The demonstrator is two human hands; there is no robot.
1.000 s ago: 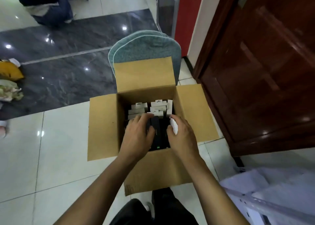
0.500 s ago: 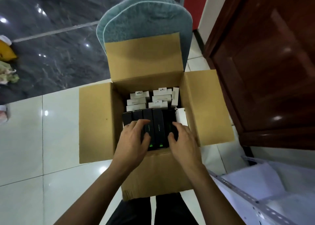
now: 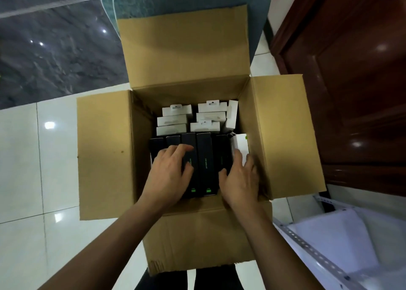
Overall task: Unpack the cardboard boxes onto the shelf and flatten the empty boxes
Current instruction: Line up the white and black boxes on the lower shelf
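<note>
The cardboard box (image 3: pixel 197 230) stands on the tiled floor (image 3: pixel 33 180) with all four flaps folded out, well stocked and nowhere near ready for flattening. Inside, a row of black packs (image 3: pixel 203 155) stands on edge across the near half; small white packs (image 3: pixel 173 119) are stacked behind them toward 12 o'clock, and one taller white pack (image 3: pixel 240 146) sits at the 3 o'clock end of the black row. The left hand (image 3: pixel 170 175) lies over the black packs at the 9 o'clock end, fingers spread and lightly bent across their tops, thumb pressing the side of a central pack. The right hand (image 3: pixel 240 180) rests at the 3 o'clock end, fingers reaching down beside the taller white pack, thumb toward the black row; whether it has a firm hold cannot be told. The step in hand appears to be gathering the black row between both hands for lifting out. To do it well, the palms should press inward from both ends so the packs clamp as one block, then rise straight up clear of the walls. Squeezing too loosely risks the middle packs dropping. The white shelf (image 3: pixel 329 245) waits at 4 o'clock, just beside the box.
</note>
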